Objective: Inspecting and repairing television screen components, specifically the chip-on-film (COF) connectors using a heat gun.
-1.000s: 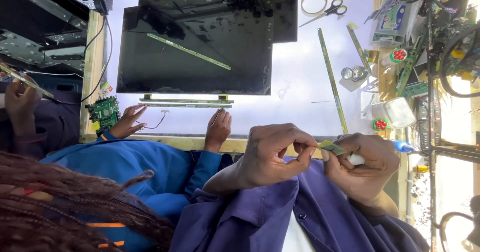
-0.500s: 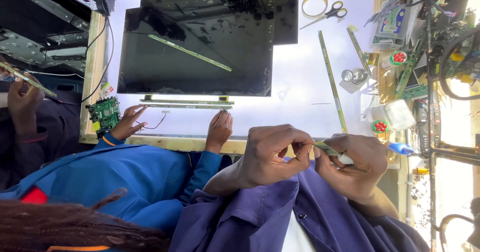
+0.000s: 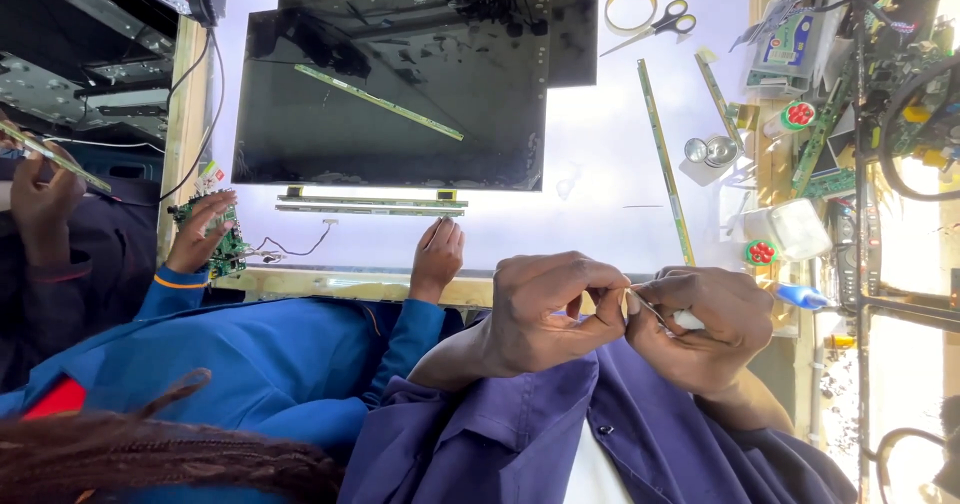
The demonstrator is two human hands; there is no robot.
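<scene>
While the bright white table (image 3: 600,154) runs across the upper half of the view, most of its left part is covered by a dark glossy screen panel (image 3: 400,104), so bare surface is left only at about 1 o'clock, around a long thin green strip (image 3: 665,159). At 9 o'clock a co-worker in a blue sleeve (image 3: 290,354) lays 1 hand on a small green circuit board (image 3: 222,239) at the wooden table edge (image 3: 350,286), and the other hand (image 3: 437,254) lies flat just below the panel's lower edge. Near 5 o'clock, close to the body and in front of a purple shirt (image 3: 520,434), the person's 2 hands meet. Left hand (image 3: 545,309) is curled, its thumb and forefinger pinched narrowly on the tip of a thin metal-looking strip (image 3: 650,309). Right hand (image 3: 705,324) is folded into a loose fist around the same strip and a small white piece (image 3: 688,318), thumb pressing on top. Room between the hands is almost none. At 2 o'clock the table's right edge is crowded: a roll of tape (image 3: 630,4), scissors (image 3: 655,26), 2 small round metal caps (image 3: 708,150), a clear plastic tub (image 3: 795,229), and tangled cables (image 3: 900,84).
</scene>
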